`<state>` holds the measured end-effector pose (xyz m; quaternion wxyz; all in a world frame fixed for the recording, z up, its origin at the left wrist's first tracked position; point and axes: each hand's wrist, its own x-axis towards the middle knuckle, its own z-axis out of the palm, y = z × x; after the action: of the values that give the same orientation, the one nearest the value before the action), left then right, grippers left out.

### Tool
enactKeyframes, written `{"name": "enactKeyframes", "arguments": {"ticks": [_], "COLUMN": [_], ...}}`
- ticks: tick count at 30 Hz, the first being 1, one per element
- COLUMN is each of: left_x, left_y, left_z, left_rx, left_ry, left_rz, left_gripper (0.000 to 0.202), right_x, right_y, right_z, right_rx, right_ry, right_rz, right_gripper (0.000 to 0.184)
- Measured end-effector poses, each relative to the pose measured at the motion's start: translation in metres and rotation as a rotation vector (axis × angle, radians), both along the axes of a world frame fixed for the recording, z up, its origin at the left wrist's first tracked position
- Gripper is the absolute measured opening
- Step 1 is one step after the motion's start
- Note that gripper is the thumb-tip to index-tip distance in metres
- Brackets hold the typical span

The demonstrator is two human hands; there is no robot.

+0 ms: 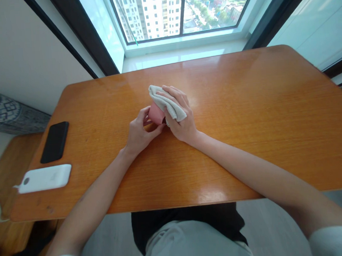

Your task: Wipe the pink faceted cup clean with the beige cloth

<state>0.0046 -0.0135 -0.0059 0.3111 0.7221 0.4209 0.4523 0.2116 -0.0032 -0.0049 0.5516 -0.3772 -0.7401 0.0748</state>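
Observation:
Over the middle of the wooden table [234, 150], my left hand [141, 128] grips a small pink object [155, 114], perhaps a cup, with thumb and fingers around its left side. My right hand [182, 117] is closed on a folded pale grey cloth [166, 104] and presses it against the pink object's upper right side. The cloth and my right fingers hide that side, so its full shape cannot be made out.
A black phone [54, 142] lies near the table's left edge. Below it is a white, rounded flat device [46, 178] with a cable at its left end. Beyond the table's far edge stands a window [181, 12] with a white sill [180, 56].

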Motion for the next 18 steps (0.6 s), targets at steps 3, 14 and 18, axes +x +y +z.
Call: {"name": "enactKeyframes", "arguments": {"ticks": [3,14,18], "left_x": [-0.0003,0.0007,0.0009], "left_y": [0.0000,-0.0004,-0.0004], "left_z": [-0.0008,0.0015,0.0016], "left_rx": [-0.004,0.009,0.005], "left_ry": [-0.002,-0.002,0.009], "left_rz": [0.007,0.013,0.012], "left_gripper": [0.070,0.072,0.072], "right_x": [-0.0008,0.0011,0.0017], "right_y": [-0.0001,0.0009,0.0036], "right_z": [0.0017,0.0040,0.0003], "right_rx": [0.011,-0.055,-0.086], "right_ry": [0.011,0.100,0.152], "right_rz": [-0.013,0.014,0.024], "right_gripper": [0.052,0.051,0.052]}}
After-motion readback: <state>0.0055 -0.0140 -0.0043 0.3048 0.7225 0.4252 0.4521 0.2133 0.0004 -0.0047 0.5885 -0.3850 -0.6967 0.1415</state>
